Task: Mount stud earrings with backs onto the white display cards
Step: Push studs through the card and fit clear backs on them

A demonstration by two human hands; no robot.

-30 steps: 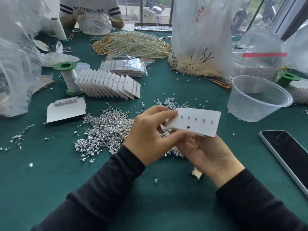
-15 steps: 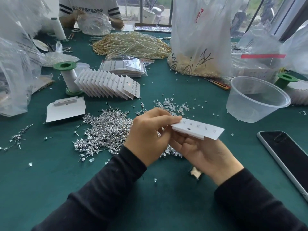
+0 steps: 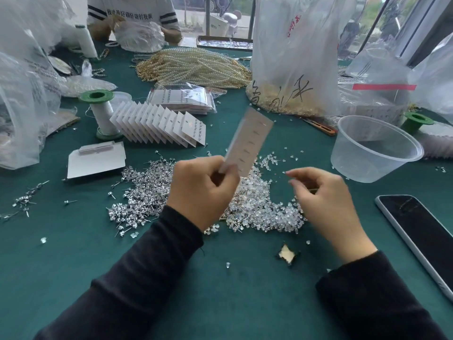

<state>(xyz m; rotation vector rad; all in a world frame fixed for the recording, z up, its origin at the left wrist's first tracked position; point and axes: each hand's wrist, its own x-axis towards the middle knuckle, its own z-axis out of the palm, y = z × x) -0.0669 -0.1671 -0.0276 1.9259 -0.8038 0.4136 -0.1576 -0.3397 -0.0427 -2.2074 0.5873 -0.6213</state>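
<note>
While the left hand (image 3: 201,190) keeps a closed grip on the lower end of the white display card (image 3: 250,141), the card stands tilted up and away from the person, blurred, with a row of small marks down its face. The right hand (image 3: 321,200) is off the card, fingers curled with thumb and forefinger tips nearly together; whether they pinch anything cannot be told.

Half a second ago both hands held the card nearly flat between them; now only the left holds it, the card has swung upright, and the right has moved aside toward the clear plastic tub (image 3: 375,148).

Beneath the hands on the green tabletop (image 3: 73,266) lie a pile of silver stud earrings (image 3: 144,192) and, just beside it, a pile of clear earring backs (image 3: 264,207). Behind stand a fanned row of finished cards (image 3: 159,123), a green-capped thread spool (image 3: 100,111), bagged cards (image 3: 183,99) and a heap of pearl strands (image 3: 193,67). A phone (image 3: 421,239) lies at the right, screen dark. The left hand hides part of both piles.
</note>
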